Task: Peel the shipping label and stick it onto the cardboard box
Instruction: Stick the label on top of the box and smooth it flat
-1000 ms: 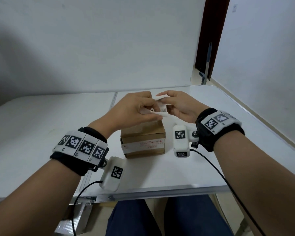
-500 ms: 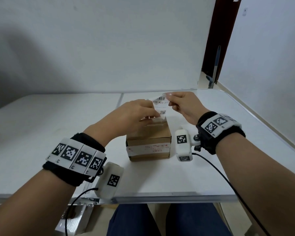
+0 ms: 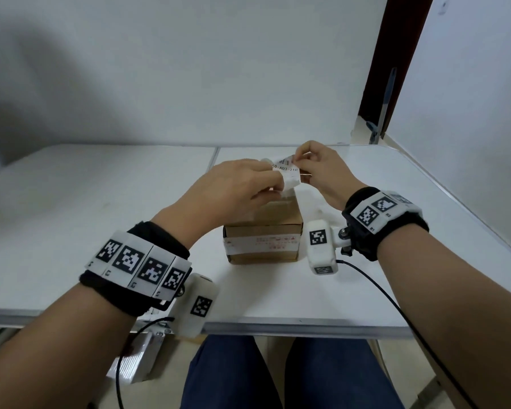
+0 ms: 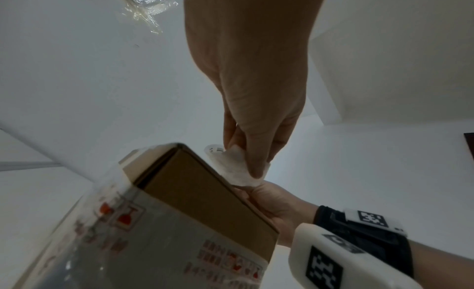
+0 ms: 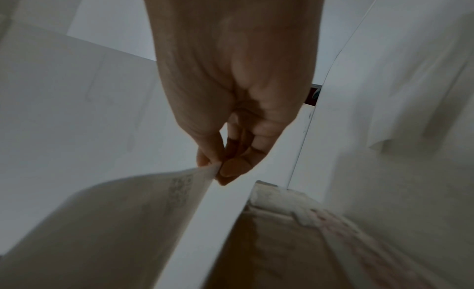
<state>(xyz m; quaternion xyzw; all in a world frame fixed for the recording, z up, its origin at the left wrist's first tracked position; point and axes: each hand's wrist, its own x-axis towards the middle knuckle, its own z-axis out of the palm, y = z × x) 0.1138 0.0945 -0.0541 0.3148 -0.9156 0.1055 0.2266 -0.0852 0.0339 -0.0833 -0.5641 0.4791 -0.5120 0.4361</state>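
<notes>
Label: I am pinching the shipping label (image 3: 286,169) in both hands, reading "A03-210".
Box: cardboard box (image 3: 263,234), red-printed tape, sitting on table (image 3: 71,202).

Head view bright; wrist views dim (blurred).

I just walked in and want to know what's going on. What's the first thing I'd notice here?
Two hands meet in the middle, above a brown cardboard box on the white table. The left hand and the right hand both pinch a small white shipping label with black print, held in the air just over the box top. Both wrists wear black bands with checkered squares.
</notes>
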